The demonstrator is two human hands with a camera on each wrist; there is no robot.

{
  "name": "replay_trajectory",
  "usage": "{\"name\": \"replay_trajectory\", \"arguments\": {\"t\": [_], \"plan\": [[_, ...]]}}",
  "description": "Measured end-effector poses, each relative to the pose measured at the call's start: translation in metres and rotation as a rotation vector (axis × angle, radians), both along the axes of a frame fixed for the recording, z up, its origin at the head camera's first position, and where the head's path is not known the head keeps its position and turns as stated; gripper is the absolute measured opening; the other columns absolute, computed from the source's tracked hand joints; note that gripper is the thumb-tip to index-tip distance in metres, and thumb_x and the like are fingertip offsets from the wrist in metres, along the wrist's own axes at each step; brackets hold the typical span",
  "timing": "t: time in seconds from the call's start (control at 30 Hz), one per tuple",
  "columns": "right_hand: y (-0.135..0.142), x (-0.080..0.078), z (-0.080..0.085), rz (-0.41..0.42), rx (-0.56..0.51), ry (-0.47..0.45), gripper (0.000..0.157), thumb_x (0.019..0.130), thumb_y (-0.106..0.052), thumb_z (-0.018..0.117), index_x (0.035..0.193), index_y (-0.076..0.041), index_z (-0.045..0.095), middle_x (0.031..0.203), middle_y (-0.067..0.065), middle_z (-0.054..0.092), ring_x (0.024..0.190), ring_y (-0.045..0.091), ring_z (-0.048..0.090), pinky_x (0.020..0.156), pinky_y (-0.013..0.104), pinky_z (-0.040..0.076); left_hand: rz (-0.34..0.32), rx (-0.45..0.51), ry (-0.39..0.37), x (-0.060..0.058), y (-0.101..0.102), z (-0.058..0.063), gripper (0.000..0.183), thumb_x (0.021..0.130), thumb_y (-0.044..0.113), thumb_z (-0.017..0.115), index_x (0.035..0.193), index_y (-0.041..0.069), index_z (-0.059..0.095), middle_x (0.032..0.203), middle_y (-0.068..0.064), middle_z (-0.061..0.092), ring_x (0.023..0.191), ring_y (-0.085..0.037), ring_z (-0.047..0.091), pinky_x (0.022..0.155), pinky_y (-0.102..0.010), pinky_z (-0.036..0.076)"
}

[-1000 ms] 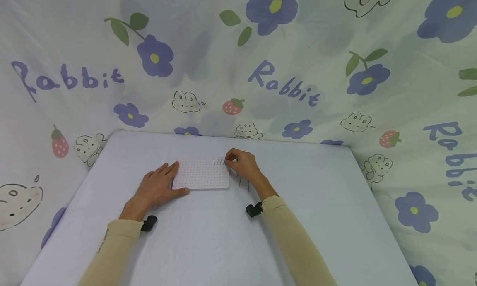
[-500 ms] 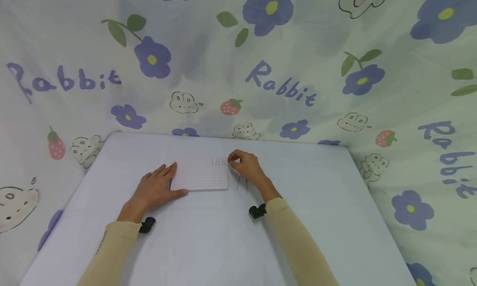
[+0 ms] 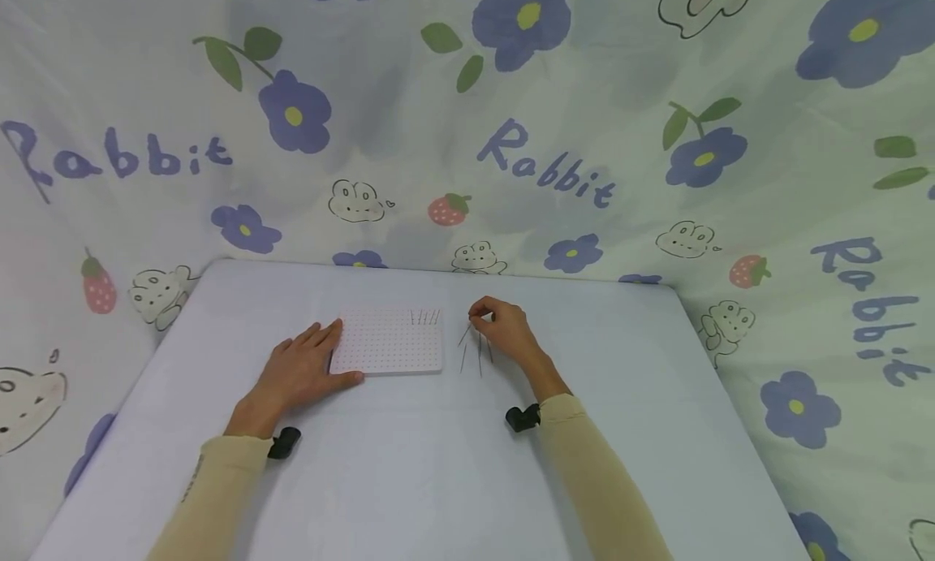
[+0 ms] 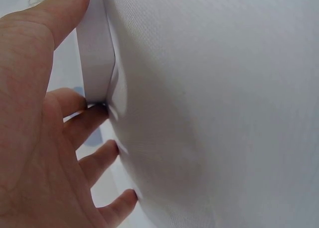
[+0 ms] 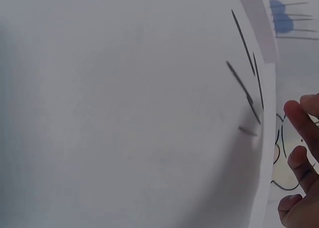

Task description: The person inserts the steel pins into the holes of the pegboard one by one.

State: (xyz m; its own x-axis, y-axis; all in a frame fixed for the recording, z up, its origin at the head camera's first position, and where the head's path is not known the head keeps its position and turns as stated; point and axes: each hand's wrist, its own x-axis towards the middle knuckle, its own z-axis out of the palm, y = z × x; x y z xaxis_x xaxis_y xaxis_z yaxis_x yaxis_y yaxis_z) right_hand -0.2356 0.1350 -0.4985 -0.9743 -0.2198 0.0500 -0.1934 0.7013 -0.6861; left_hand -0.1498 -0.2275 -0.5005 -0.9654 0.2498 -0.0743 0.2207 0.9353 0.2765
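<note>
A white board (image 3: 383, 346) with a grid of small holes lies flat on the table. Several thin dark needle-like pins (image 3: 419, 317) stand in a row along its far right edge. My left hand (image 3: 295, 370) rests at the board's left side, thumb along the near edge and fingers spread. In the left wrist view the board's side wall (image 4: 94, 53) lies between thumb and fingers. My right hand (image 3: 507, 330) hovers right of the board, above several loose pins (image 3: 463, 358), fingers loosely bent. In the right wrist view those pins (image 5: 243, 43) lie on the table, none visible between the fingertips.
The white-covered table (image 3: 409, 472) extends around the board on all sides. A patterned cloth (image 3: 409, 139) with flowers and rabbits hangs behind the table and at both sides. Each wrist carries a small black camera (image 3: 522, 419).
My right hand has let go of a pin at the board's far right corner and moved right, over the loose pins. The left hand stays against the board.
</note>
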Motion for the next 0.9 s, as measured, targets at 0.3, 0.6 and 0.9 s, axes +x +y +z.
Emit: {"name": "replay_trajectory", "arguments": {"t": [0.3,0.6,0.9], "plan": [[0.016,0.004,-0.006,-0.003,-0.021,0.007,0.007,0.096,-0.02,0.071,0.102,-0.019,0.073,0.102,-0.006,0.072,0.104,0.016,0.065,0.095,0.038,0.052,0.005,0.0,-0.001,0.0,0.0,-0.001,0.113,0.083,0.074,0.063,0.158,-0.001,0.025,0.158,-0.027,0.034,0.147,-0.047,0.025,0.111,-0.072,0.021],[0.022,0.01,-0.005,0.002,0.002,-0.057,0.01,0.095,-0.023,0.071,0.104,-0.018,0.073,0.105,-0.003,0.072,0.103,0.018,0.063,0.093,0.038,0.051,-0.001,-0.003,0.01,-0.001,0.0,-0.002,0.113,0.083,0.074,0.063,0.158,-0.001,0.025,0.157,-0.027,0.035,0.147,-0.047,0.026,0.11,-0.073,0.022],[0.027,0.015,-0.006,-0.001,0.071,-0.117,0.014,0.09,-0.028,0.077,0.101,-0.022,0.072,0.089,-0.005,0.064,0.085,0.017,0.056,0.075,0.034,0.047,0.004,-0.009,0.0,-0.001,0.0,-0.001,0.113,0.083,0.074,0.063,0.158,-0.001,0.025,0.157,-0.027,0.035,0.147,-0.047,0.025,0.11,-0.072,0.022]]}}
